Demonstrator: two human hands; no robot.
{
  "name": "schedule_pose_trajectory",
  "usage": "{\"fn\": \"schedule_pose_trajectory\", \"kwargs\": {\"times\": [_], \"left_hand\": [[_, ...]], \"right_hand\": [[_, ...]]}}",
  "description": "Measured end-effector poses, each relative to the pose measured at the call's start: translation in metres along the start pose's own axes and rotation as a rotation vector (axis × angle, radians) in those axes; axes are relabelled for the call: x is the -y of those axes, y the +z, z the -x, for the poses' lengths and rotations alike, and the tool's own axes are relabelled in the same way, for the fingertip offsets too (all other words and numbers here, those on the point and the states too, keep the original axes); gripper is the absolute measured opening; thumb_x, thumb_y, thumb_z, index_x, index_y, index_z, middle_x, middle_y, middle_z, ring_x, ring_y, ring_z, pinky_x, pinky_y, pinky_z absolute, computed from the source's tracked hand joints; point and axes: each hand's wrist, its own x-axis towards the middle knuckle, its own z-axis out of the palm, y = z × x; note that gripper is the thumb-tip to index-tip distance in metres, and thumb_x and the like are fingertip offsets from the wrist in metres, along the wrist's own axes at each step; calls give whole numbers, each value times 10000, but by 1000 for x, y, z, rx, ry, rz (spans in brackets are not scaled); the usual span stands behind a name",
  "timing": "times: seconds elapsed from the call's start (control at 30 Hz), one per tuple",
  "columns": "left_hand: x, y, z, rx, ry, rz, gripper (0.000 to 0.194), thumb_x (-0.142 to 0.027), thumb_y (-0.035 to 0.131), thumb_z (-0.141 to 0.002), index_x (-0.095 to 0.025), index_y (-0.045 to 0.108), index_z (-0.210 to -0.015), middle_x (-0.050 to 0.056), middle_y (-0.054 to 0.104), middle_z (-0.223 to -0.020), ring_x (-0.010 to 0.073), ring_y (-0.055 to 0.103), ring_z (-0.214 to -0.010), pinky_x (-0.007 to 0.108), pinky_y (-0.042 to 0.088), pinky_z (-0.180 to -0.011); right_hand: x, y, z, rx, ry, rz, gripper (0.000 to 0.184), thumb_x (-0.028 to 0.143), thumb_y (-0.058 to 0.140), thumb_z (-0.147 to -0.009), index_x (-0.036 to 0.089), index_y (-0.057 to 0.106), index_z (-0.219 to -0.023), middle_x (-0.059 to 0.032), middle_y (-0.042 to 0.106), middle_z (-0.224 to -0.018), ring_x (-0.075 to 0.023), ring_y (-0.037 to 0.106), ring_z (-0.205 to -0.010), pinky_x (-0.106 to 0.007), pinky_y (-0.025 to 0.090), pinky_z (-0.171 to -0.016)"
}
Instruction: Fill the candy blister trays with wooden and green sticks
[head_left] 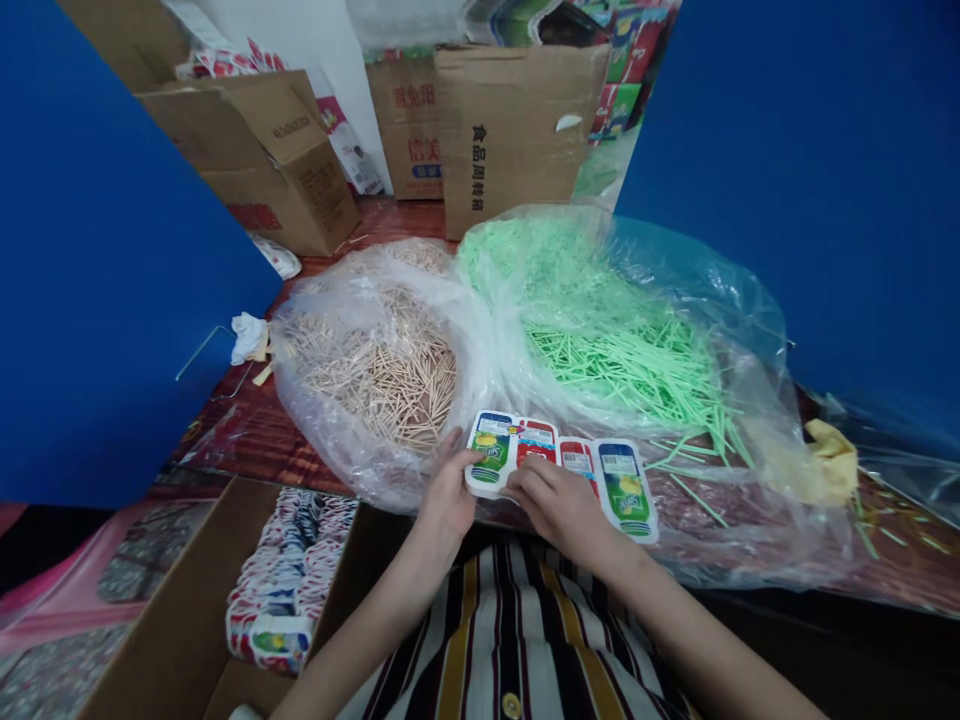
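Pinching a green pack [491, 447], the left hand [451, 485] sits near tan sticks [412, 385]. The right hand [556, 503] bunches its fingers over a red pack [537, 438], grip unclear

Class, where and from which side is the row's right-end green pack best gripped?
Probably by its outer rim, from the right, pinched top and bottom: the green pack is flat and its right edge uncovered, while its left edge adjoins a red pack, near the right hand.

4 white-rimmed packs [576, 457], 2 red between 2 green-and-blue, form 1 row.
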Motion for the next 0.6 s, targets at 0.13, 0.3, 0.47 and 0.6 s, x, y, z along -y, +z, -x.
{"fn": "schedule_pose_trajectory", "kwargs": {"times": [0.13, 0.3, 0.47, 0.6], "left_hand": [[-4, 5, 3, 78, -67, 1, 323, -203, 572, -678, -174, 570, -1000, 26, 690, -786, 194, 673, -763, 313, 533, -701], [-7, 3, 5, 170, -169, -161, 224, -267, 697, -693, -130, 657, -865, 49, 718, -743, 190, 664, -649, 291, 538, -614], [-8, -4, -1, 126, -254, -317, 209, -126, 745, -655, -122, 682, -855, 48, 721, -692, 172, 661, -572, 260, 543, -533], [-14, 1, 0, 105, -200, -242, 255, -55, 603, -769, -169, 672, -986, 19, 742, -768, 161, 690, -637, 265, 576, -573]], "right_hand": [[2, 3, 10, 63, -137, 0, 148, 165, 434, -914, 203, 577, -932, -53, 599, -884, -175, 538, -779, -285, 429, -630], [9, 0, 7, 120, -366, 99, 202, 151, 418, -924, 207, 587, -829, -12, 597, -856, -142, 491, -701, -277, 405, -579], [8, -13, -2, 58, -522, 188, 217, 180, 454, -913, 255, 620, -796, 57, 623, -915, -120, 497, -698, -254, 422, -542], [8, -20, -1, 16, -516, 289, 268, 173, 441, -897, 294, 636, -759, 83, 649, -939, -106, 532, -710, -231, 452, -550]]}}
